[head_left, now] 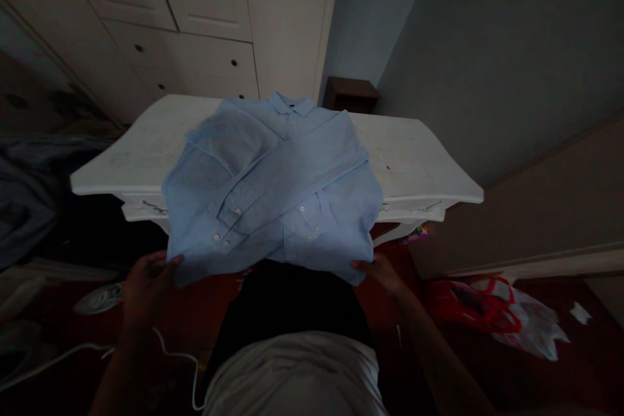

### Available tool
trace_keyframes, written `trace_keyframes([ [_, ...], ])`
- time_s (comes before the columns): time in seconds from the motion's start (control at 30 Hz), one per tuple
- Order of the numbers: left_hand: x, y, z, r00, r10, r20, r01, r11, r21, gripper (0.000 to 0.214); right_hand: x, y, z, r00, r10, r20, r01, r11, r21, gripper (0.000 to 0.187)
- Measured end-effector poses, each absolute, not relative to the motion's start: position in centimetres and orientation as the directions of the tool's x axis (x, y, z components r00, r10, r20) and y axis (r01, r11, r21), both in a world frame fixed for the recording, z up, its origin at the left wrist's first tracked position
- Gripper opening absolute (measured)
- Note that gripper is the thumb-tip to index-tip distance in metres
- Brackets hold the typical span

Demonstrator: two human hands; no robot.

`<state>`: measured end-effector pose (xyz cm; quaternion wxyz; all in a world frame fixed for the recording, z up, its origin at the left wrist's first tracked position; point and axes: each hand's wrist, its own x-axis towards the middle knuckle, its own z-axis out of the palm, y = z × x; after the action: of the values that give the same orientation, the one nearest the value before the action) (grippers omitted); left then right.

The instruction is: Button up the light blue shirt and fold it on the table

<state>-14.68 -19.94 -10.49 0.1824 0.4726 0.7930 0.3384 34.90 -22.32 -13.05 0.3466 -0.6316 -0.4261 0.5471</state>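
Single head cam, looks forward and down, close over near edge of bench [429, 162], floor visible below.

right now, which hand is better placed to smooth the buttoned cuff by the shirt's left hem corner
Likely the left: the left hand holds the shirt hem just below that cuff, while the right hand grips the opposite corner.

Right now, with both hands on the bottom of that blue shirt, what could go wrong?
1. The crossed sleeves lie loose on the blue shirt; lifting its hem may spill them open.
2. The hem overhangs the white table, held only by the left hand and right hand; released, it might slide off.
3. A white cable lies on the floor by the person; it could trip them.
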Motion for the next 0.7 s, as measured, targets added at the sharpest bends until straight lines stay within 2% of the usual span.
trace_keyframes([
  [0.13,-15.3,-19.5,-10.6,-0.496,0.868,0.027,0.64,0.344,0.687,0.04,37.2,-22.6,-12.6,0.161,0.919,-0.359,0.222,-0.388,-0.895,0.038],
  [0.27,-14.7,-19.0,-10.7,-0.44,0.897,0.044,0.686,0.305,0.66,0.039,38.2,-22.9,-12.7,0.145,0.929,-0.341,0.268,-0.368,-0.89,0.04],
  [0.4,-13.9,-19.2,-11.2,-0.434,0.9,0.031,0.748,0.341,0.57,0.044,37.6,-23.4,-12.8,0.107,0.93,-0.351,0.172,-0.365,-0.915,0.046],
  [0.57,-13.7,-20.0,-11.4,-0.308,0.951,0.012,0.845,0.268,0.463,0.055,36.0,-24.1,-13.5,0.162,0.907,-0.389,0.046,-0.4,-0.915,0.055],
  [0.7,-13.5,-20.1,-10.2,-0.284,0.959,-0.022,0.91,0.276,0.31,0.05,35.3,-24.5,-14.7,0.184,0.919,-0.348,0.03,-0.359,-0.933,0.058],
])
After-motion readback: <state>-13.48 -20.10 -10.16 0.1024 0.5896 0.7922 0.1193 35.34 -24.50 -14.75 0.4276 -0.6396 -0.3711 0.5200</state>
